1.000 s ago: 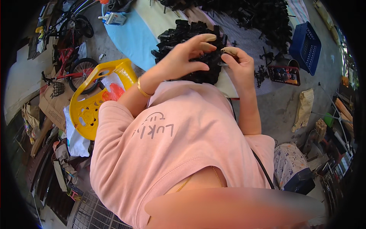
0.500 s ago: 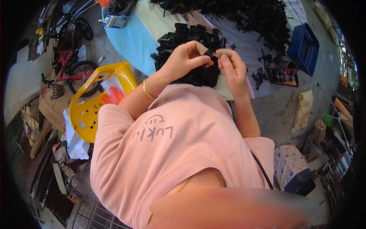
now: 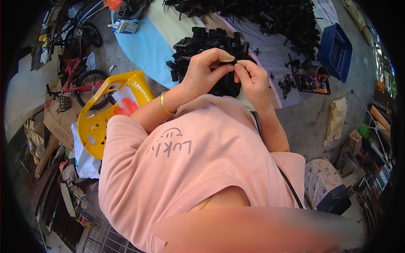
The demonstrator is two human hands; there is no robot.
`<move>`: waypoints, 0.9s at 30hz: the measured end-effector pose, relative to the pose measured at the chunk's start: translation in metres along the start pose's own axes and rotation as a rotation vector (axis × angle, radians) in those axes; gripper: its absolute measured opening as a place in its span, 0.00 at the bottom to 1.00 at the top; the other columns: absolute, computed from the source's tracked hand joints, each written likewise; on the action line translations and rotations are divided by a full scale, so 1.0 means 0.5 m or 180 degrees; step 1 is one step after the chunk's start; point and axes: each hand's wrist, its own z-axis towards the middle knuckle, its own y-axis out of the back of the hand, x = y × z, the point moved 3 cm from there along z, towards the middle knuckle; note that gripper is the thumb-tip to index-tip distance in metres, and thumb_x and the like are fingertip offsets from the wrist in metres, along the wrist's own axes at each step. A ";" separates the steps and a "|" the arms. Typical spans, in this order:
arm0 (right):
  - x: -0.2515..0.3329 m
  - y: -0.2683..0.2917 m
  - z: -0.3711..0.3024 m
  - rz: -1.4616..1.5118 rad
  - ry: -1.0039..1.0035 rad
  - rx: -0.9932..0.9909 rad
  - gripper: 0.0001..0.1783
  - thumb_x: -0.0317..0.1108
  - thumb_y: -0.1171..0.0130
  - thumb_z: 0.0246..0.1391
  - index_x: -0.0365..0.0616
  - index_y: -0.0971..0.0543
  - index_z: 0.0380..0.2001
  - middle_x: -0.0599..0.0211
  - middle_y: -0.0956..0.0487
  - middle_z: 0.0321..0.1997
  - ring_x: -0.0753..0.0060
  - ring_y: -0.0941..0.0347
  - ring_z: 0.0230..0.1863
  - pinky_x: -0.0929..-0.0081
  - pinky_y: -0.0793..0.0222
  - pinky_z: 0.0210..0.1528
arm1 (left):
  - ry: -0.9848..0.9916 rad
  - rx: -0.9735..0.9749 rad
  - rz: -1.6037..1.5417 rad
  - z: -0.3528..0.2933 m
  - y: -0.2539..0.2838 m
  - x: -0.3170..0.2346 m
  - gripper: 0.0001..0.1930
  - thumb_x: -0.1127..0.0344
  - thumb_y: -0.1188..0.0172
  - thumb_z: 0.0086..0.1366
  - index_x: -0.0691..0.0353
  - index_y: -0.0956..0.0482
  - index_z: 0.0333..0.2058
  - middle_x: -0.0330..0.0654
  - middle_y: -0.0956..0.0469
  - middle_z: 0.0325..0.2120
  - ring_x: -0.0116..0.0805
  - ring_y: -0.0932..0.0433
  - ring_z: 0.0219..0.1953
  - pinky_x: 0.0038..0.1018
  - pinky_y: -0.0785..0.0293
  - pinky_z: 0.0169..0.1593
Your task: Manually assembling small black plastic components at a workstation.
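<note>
Over a heap of black plastic pieces (image 3: 198, 42), my two hands meet with their fingertips together. My left hand (image 3: 206, 71), with a gold bangle on its wrist, is closed in a pinch on a small black plastic piece, mostly hidden by the fingers. My right hand (image 3: 255, 80) pinches at the same spot with thumb and forefinger. Tan coverings wrap some fingertips on both hands. What exactly the piece is cannot be made out.
A bigger black pile (image 3: 274, 21) spreads over the cloth (image 3: 139, 50) ahead. To the right are a blue basket (image 3: 336, 52) and a phone (image 3: 312, 84). A yellow plastic chair (image 3: 90, 130) stands at my left, near a red bicycle (image 3: 74, 69).
My hands have drawn closer together, the right fingertips now meeting the left thumb. The black piece, plainer between the fingers before, is now mostly covered.
</note>
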 end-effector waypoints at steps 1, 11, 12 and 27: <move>-0.013 -0.001 0.004 0.0250 -0.0215 0.0069 0.08 0.30 0.49 0.55 0.36 0.24 0.29 0.76 0.30 0.18 0.87 0.37 0.20 0.88 0.42 0.23 | -0.0004 0.0015 -0.0010 0.004 -0.002 0.003 0.10 0.79 0.40 0.53 0.69 0.27 0.36 0.41 0.25 0.35 0.25 0.25 0.35 0.20 0.27 0.43; -0.144 0.111 0.049 0.0065 -0.0767 -0.0486 0.18 0.34 0.39 0.46 0.34 0.25 0.39 0.69 0.23 0.29 0.83 0.30 0.28 0.84 0.34 0.31 | -0.0619 -0.0207 0.1953 0.025 0.010 0.023 0.13 0.74 0.39 0.49 0.61 0.25 0.36 0.43 0.24 0.32 0.40 0.24 0.33 0.26 0.27 0.34; -0.185 0.157 0.055 -0.1024 -0.0645 -0.1033 0.22 0.35 0.38 0.43 0.33 0.26 0.41 0.59 0.21 0.33 0.73 0.25 0.32 0.78 0.31 0.35 | -0.0565 -0.0234 0.2190 0.026 0.018 0.037 0.13 0.74 0.39 0.49 0.61 0.25 0.37 0.42 0.24 0.32 0.40 0.24 0.33 0.27 0.27 0.35; -0.191 0.173 0.104 -0.1124 -0.0279 -0.1140 0.11 0.32 0.41 0.46 0.38 0.21 0.33 0.66 0.20 0.31 0.76 0.26 0.32 0.79 0.31 0.36 | -0.0093 0.0150 0.0793 0.059 0.026 0.069 0.20 0.71 0.39 0.52 0.64 0.30 0.45 0.46 0.28 0.45 0.42 0.29 0.48 0.30 0.33 0.51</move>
